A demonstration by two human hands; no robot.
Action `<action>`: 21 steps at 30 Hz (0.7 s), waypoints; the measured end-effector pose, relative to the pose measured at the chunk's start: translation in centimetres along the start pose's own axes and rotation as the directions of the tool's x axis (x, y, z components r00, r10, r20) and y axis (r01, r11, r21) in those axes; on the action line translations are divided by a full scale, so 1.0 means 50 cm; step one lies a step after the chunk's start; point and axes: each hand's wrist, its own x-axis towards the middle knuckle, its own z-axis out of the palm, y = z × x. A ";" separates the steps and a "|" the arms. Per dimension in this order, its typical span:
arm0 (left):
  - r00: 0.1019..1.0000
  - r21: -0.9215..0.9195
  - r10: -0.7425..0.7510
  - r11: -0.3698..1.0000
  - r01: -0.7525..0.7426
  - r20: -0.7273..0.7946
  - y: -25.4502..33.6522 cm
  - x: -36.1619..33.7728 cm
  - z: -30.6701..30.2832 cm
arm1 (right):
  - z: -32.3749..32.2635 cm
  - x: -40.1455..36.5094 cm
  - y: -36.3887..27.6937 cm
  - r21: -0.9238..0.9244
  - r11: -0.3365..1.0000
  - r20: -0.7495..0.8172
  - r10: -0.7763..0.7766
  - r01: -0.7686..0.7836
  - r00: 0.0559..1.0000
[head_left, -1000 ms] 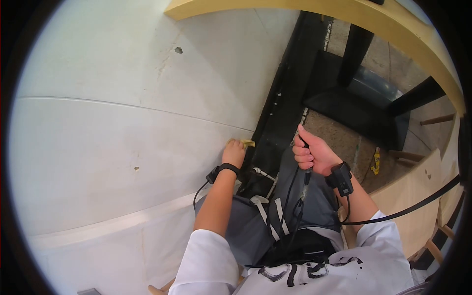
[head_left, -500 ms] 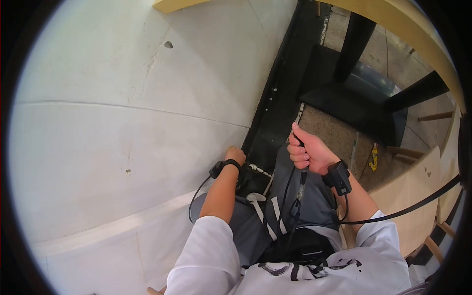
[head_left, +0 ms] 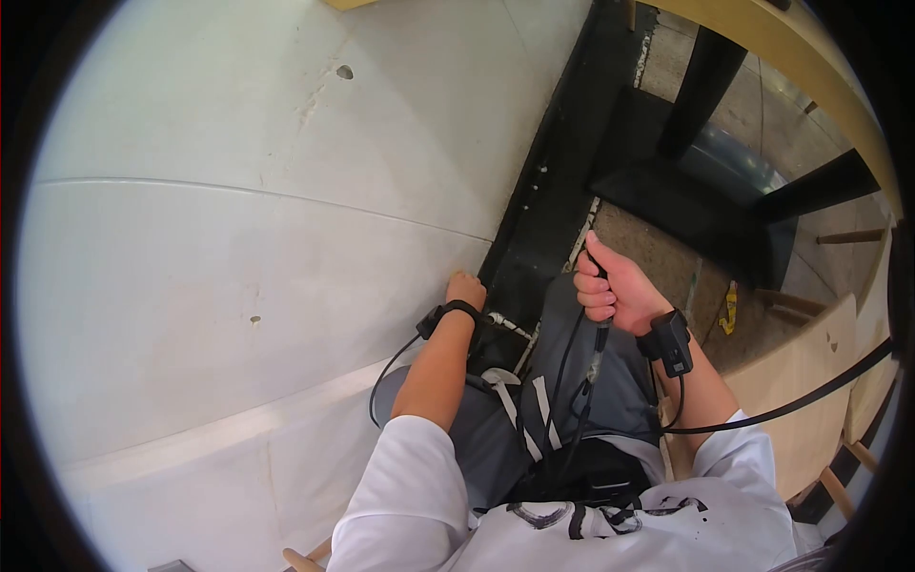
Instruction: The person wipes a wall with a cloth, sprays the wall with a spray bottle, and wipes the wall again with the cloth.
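My right hand is closed around a thin black handle, thumb pointing up along it. A black cable hangs from the handle's lower end toward my lap. Close to the foot of the white wall, my left hand is curled closed above the black floor strip; its fingers face away, so anything inside them is hidden. Each wrist wears a black strapped device, the left one and the right one, with a cord running from it.
The white wall with small chips fills the left side. Ahead lies a black floor strip with white bits. At right are a black table base, a yellow wrapper and a pale wooden chair.
My view has shifted slightly, so the wall and floor sit a little lower right or higher in the picture. Both hands keep nearly the same pose and grip.
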 end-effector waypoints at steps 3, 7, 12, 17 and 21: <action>1.000 -0.055 -0.017 0.998 0.017 -0.004 0.001 -0.007 -0.014 | 0.000 0.001 0.001 0.001 1.000 0.006 -0.005 0.005 1.000; 0.977 -0.085 -0.057 0.996 0.040 -0.206 -0.002 -0.001 -0.030 | 0.003 0.001 0.000 -0.004 1.000 -0.014 0.008 -0.008 1.000; 0.874 0.000 -0.066 0.997 0.075 -0.481 -0.018 -0.002 -0.077 | -0.005 0.005 0.002 0.009 1.000 0.013 0.006 -0.006 1.000; 0.952 -0.026 -0.119 0.993 0.117 -0.280 0.001 0.009 -0.036 | -0.006 0.006 0.002 0.009 1.000 0.016 0.010 -0.010 1.000; 0.987 -0.038 -0.079 0.997 0.074 -0.140 0.000 0.006 -0.021 | -0.004 0.004 0.002 -0.002 1.000 0.007 0.004 -0.004 1.000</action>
